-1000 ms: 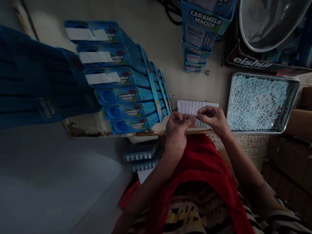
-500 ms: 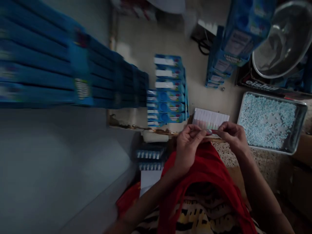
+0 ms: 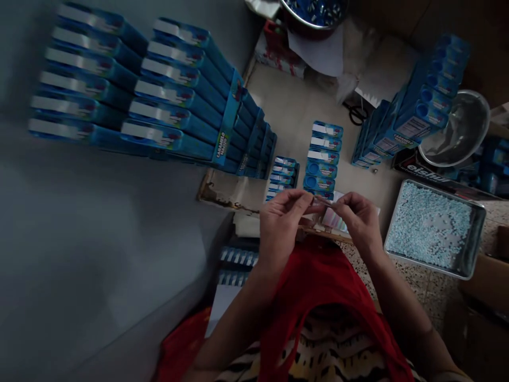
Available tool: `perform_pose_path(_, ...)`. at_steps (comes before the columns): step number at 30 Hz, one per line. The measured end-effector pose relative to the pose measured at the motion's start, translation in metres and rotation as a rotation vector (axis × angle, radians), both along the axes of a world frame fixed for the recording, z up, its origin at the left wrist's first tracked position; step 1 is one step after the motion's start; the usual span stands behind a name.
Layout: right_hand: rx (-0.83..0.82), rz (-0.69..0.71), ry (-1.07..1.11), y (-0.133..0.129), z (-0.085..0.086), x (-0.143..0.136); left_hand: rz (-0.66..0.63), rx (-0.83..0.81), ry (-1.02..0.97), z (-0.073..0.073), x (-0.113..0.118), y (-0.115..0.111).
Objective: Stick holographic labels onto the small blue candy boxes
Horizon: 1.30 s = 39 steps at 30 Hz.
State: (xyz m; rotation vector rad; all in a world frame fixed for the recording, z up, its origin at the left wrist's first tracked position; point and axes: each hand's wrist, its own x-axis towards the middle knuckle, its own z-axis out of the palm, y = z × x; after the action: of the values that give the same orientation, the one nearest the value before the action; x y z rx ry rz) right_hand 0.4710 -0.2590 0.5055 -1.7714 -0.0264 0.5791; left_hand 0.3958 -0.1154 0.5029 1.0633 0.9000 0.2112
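Observation:
My left hand (image 3: 284, 215) and my right hand (image 3: 356, 215) face each other above the front edge of the table. Between their fingertips they pinch a small, thin item (image 3: 323, 201), too small and dim to name. Under and just beyond it lies a white pack with pale coloured strips (image 3: 336, 220), partly covered by my hands. Past my left hand, blue printed boxes (image 3: 321, 171) lie in a column, beside a smaller row of blue packs (image 3: 283, 172). To the right of my right hand is a metal tray (image 3: 479, 233) holding many small pale-blue pieces (image 3: 429, 220).
Tall stacks of blue boxes (image 3: 178, 101) rise at the left, others (image 3: 409, 116) at the right. Behind are black scissors (image 3: 357, 114), a metal bowl (image 3: 457, 132) and a bowl of blue items (image 3: 314, 13). Below the table's left part sit blue packs (image 3: 238, 256).
The head view has shifted, showing more of the stacks and the far side. Both hands remain pinched close together; the red item seen between them earlier is less distinct now.

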Motion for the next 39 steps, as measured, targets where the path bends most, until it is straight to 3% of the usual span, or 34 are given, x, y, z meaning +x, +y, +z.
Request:
perform_pose_path(3,-0.04,-0.046,-0.111,0.022,-0.008,0.011,0.074,0.281,-0.027,-0.011,0.015,0.02)
perform_pose_path(5,-0.111,-0.059,-0.197,0.033,-0.014,0.023,0.068,0.352,-0.056,-0.022,0.028,0.033)
perform_pose_path(12,-0.322,0.032,-0.294,0.054,-0.019,0.051,-0.05,0.174,-0.123,-0.054,0.055,0.06)
perform_pose_path(21,-0.551,0.044,-0.391,0.058,-0.025,0.064,-0.084,0.369,-0.032,-0.062,0.062,0.057)
perform_pose_path(31,-0.609,0.075,-0.435,0.064,-0.036,0.065,-0.119,0.49,-0.004,-0.077,0.058,0.062)
perform_pose_path(36,-0.671,0.099,-0.427,0.066,-0.036,0.064,-0.121,0.458,0.032,-0.09,0.064,0.059)
perform_pose_path(39,-0.669,0.107,-0.425,0.06,-0.041,0.068,-0.154,0.329,0.033,-0.101,0.067,0.054)
